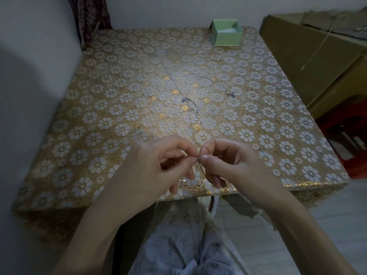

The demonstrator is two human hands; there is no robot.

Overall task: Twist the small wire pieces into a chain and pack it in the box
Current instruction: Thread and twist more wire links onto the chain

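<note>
In the head view, both hands met just above the near edge of the table (pixel 83 120), which was covered in a gold flowered cloth. The left hand (pixel 158 165) pinched one end of a thin wire piece (pixel 199 158) between thumb and forefinger, its other fingers loosely curled. The right hand (pixel 224 161) pinched the same wire from the other side, thumb on top, so the fingertips of the two hands almost touched. A fine tail of wire ran down between them; whether two pieces were joined there was too small to tell.

Two more wire pieces lay well apart from the hands in the middle of the table: one with a small bluish bead cluster (pixel 189 104), another curved strand (pixel 218 84) further right. The green box (pixel 226 34) stood open at the far edge.

The step in hand looked like twisting. To do it well, one hand should probably hold firm while the other turns, gripping close to the joint so the wire coils tightly and does not kink.
</note>
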